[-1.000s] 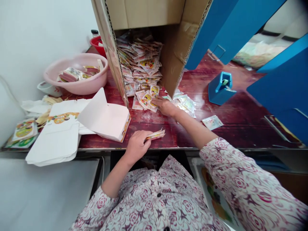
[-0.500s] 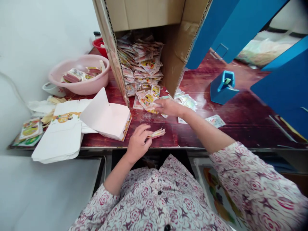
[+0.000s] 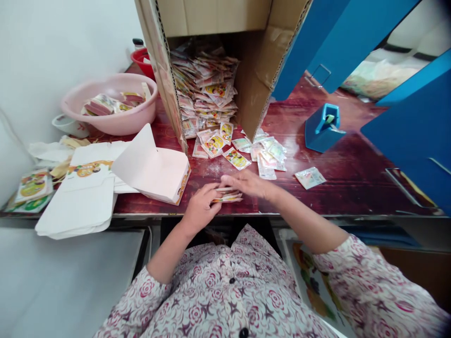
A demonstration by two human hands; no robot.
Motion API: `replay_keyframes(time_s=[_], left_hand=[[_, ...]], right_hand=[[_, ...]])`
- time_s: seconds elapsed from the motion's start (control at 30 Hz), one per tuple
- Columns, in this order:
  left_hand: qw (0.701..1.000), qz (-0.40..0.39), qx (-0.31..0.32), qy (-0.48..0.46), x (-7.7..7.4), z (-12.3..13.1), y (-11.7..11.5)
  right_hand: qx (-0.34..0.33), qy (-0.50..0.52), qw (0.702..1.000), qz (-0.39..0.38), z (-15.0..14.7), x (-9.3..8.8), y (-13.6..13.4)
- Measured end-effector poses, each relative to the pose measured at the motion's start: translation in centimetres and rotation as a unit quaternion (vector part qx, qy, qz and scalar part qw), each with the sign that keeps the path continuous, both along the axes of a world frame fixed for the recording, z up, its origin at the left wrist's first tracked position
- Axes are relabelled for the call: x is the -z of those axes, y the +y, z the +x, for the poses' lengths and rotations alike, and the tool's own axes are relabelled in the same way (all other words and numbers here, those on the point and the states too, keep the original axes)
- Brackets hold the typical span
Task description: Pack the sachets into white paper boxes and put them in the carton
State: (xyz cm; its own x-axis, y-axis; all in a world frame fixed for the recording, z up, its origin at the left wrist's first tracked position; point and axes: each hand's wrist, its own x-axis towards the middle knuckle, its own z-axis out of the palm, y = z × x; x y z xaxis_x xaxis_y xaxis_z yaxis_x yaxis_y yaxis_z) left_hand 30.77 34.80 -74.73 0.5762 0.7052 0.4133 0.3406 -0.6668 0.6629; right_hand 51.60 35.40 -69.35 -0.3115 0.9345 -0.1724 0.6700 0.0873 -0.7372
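Note:
My left hand (image 3: 199, 210) is closed around a small stack of printed packets (image 3: 228, 197) near the table's front edge. My right hand (image 3: 251, 184) meets it from the other side, fingers closed on a packet at the top of that stack; its fingertips are partly hidden. Just beyond the hands, a yellow printed packet (image 3: 237, 158) lies flat. Further back, a large heap of similar packets (image 3: 211, 89) fills the open cardboard box (image 3: 259, 80) and spills out at its mouth. To the left stands a white carton (image 3: 158, 173) with its lid flap up.
Clear sachets (image 3: 269, 152) lie right of the box, with a single sachet (image 3: 310, 177) further right. A blue tape dispenser (image 3: 319, 131) stands behind it. Flat white cartons (image 3: 77, 197) overhang the front edge at left. A pink basin (image 3: 116, 122) and a white cup (image 3: 70, 127) sit behind.
My right hand has come back from the packets at the box mouth to the stack in my left hand. The view has shifted slightly.

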Motion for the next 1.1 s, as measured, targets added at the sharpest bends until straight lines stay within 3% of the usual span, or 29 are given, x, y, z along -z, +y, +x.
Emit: replay_keyframes(time_s=[0.07,0.13,0.23,0.4,0.5,0.6,0.7,0.83,1.03,1.1], left_hand=[[1.0,0.003,-0.004,-0.007,-0.1,0.0,0.0],[1.0,-0.005,-0.015,-0.025,-0.3,0.0,-0.1],[0.997,-0.065,-0.032,-0.03,-0.5,-0.1,-0.1],[0.993,-0.111,-0.016,-0.031,-0.9,0.0,0.1],[0.994,-0.103,0.004,-0.045,-1.1,0.0,0.1],[0.994,-0.101,0.004,-0.052,-1.0,0.0,0.1],[0.994,-0.096,0.002,-0.051,-0.9,0.0,0.0],[0.995,-0.089,0.004,-0.046,-0.9,0.0,0.0],[0.995,-0.09,-0.006,-0.037,-1.1,0.1,0.1],[0.997,-0.062,-0.026,-0.028,-0.9,0.1,0.1]], right_hand=[[0.082,-0.138,0.986,0.054,0.6,-0.4,1.5],[0.143,-0.282,0.943,0.102,1.2,-0.2,3.1],[0.152,-0.358,0.916,0.093,2.0,0.7,4.6],[0.163,-0.317,0.93,0.092,2.6,0.9,6.2],[0.155,-0.249,0.938,0.187,2.7,0.5,8.7],[0.072,-0.23,0.933,0.268,2.5,1.3,11.6],[-0.021,-0.279,0.933,0.226,2.2,3.1,13.3],[-0.002,-0.277,0.932,0.231,1.8,4.2,13.8],[0.114,-0.143,0.957,0.226,1.6,1.0,12.4],[0.09,-0.103,0.97,0.201,1.5,-0.4,10.6]])
